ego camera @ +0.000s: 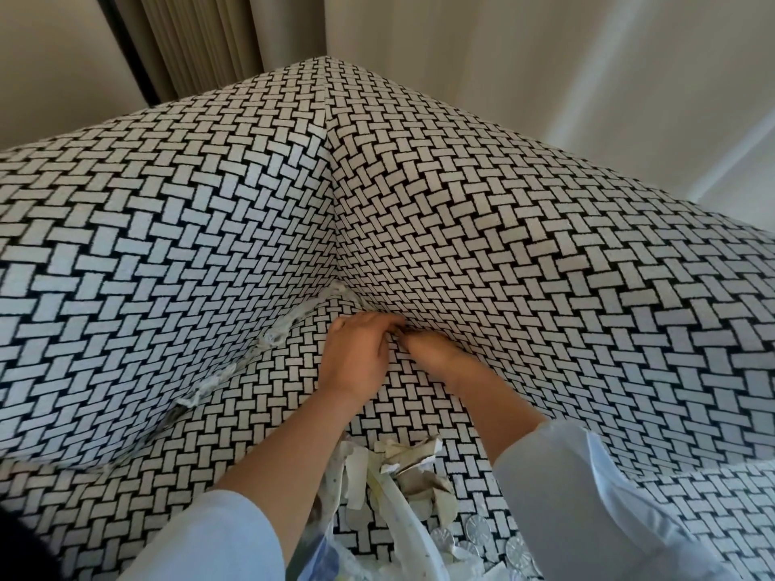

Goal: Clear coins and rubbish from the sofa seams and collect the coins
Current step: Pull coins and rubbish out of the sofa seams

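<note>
Reaching into the sofa (167, 245) seam where the seat met the right back panel, the left hand (356, 358) and right hand (432, 350) touched, their fingertips curled and buried in the crease, so I could not tell whether either held anything. White paper scraps (274, 335) stuck out of the left seam. A pile of torn paper (413, 459) lay on the near seat, with silver coins (478, 531) just right of it.

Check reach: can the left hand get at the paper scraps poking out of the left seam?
Probably yes. The paper scraps stick out of the left seam just beside the left hand, with only bare seat fabric between. That hand is occupied at the right seam, though.
</note>
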